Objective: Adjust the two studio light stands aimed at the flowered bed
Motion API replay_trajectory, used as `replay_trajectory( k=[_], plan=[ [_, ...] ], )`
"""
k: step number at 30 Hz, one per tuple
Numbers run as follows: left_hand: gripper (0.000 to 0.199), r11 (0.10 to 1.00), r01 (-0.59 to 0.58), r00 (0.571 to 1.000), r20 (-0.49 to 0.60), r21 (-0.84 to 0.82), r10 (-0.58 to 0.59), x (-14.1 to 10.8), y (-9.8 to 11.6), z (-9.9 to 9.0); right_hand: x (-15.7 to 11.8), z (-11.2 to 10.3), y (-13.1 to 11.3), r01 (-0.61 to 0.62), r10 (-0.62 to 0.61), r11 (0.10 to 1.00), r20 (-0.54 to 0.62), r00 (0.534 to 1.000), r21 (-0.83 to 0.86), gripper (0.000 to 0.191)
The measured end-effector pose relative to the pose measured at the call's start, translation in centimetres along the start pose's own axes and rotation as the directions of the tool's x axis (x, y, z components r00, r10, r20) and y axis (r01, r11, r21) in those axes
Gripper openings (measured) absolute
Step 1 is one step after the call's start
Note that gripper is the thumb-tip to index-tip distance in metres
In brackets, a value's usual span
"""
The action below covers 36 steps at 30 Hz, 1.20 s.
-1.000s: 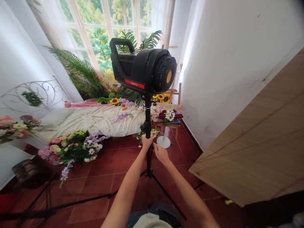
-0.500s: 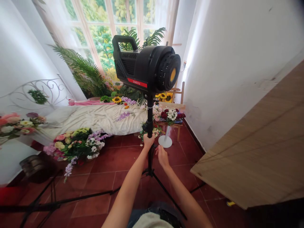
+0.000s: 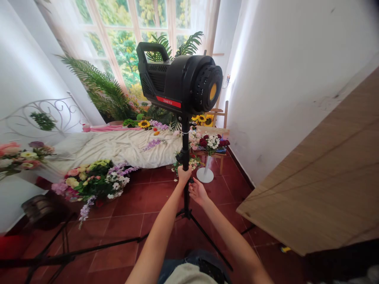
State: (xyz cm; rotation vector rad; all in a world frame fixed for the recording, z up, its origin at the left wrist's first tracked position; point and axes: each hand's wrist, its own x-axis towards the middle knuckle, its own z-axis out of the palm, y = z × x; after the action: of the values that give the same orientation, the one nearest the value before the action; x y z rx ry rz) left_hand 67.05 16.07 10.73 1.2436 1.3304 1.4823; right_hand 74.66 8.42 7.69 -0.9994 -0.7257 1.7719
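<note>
A black studio light (image 3: 177, 85) with a handle on top and a red strip sits on a black light stand (image 3: 186, 201). My left hand (image 3: 184, 175) is wrapped round the stand's pole below its upper collar. Just lower, on the right side of the pole, my right hand (image 3: 197, 191) has its curled fingers at a small dark locking knob (image 3: 191, 180), which they partly cover. The stand's legs spread over the red tiled floor below my hands.
A bed with a cream blanket (image 3: 130, 148) lies beyond, with flower bunches (image 3: 91, 177) before it. A white round-based flower stand (image 3: 205, 175) is close behind the pole. A large wooden panel (image 3: 319, 177) leans in at right. Another stand's dark legs (image 3: 97, 247) cross the floor at left.
My right hand has turned and shifted slightly left against the knob, its fingers now facing up more. My left hand keeps its grip on the pole. The view has shifted slightly.
</note>
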Motion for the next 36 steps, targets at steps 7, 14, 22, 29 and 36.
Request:
replay_trajectory(
  k=[7, 14, 22, 29, 36],
  plan=[
    [0.029, 0.999, -0.028, 1.0, 0.006, 0.022, 0.028, 0.0, 0.0, 0.0, -0.4, 0.0, -0.5, -0.045, 0.044, 0.997, -0.014, 0.999, -0.07, 0.043],
    [0.029, 0.998, -0.051, 0.998, 0.021, 0.027, 0.051, 0.3, -0.7, 0.0, -2.6, -1.6, -2.7, 0.219, -0.535, 0.27, 0.043, 0.844, -0.937, 0.04],
    [0.03, 0.999, -0.018, 1.0, -0.007, 0.04, 0.019, 0.5, -1.0, 0.1, -0.1, -2.3, -5.4, 0.499, -0.472, 0.071, 0.412, 0.78, -0.864, 0.035],
    [0.031, 0.999, -0.019, 1.0, 0.012, 0.034, 0.018, 0.4, -1.1, 0.1, 1.0, -3.0, -4.4, 0.479, -0.43, 0.039, 0.418, 0.8, -0.877, 0.034],
    [0.033, 0.999, -0.02, 1.0, -0.01, 0.042, 0.021, 0.6, -1.3, -0.1, 1.4, -3.1, -1.7, 0.402, -0.542, 0.089, 0.294, 0.787, -0.911, 0.045]
  ],
)
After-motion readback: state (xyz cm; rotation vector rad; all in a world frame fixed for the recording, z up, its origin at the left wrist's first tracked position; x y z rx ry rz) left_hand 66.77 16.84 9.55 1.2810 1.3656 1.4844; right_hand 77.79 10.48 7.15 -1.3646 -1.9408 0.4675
